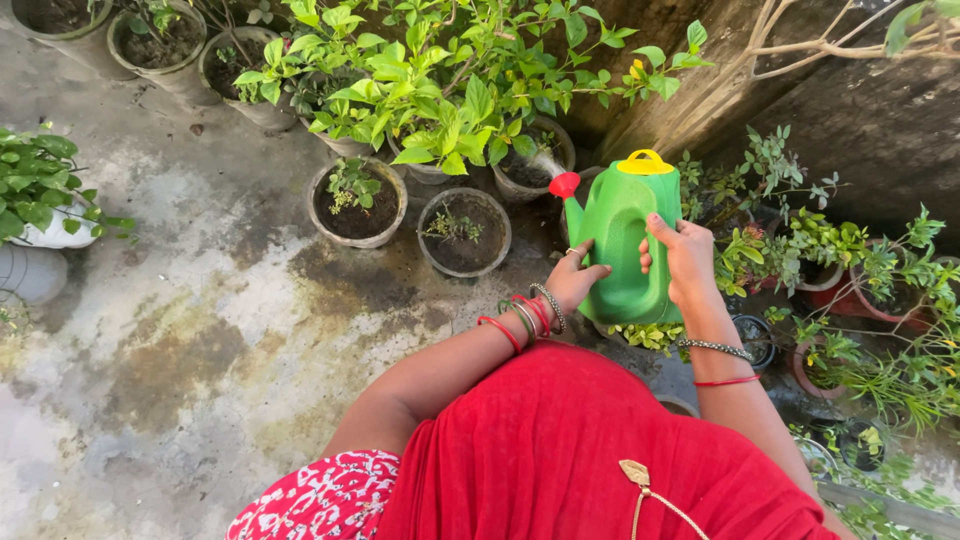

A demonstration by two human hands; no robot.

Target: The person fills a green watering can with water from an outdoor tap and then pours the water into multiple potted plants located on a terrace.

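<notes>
Green plastic watering can tilted spout-down over potted plant, right hand fingers wrapped around handle, left hand fingers pressed flat against side.

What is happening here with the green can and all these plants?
A person in red clothing holds a green plastic watering can with a yellow cap and red spout tip with both hands. The right hand grips its handle, and the left hand supports its side near the spout. The can is tilted toward a round grey pot with dark soil, and water seems to come out of the spout. More potted plants stand around on the stained concrete floor.
</notes>
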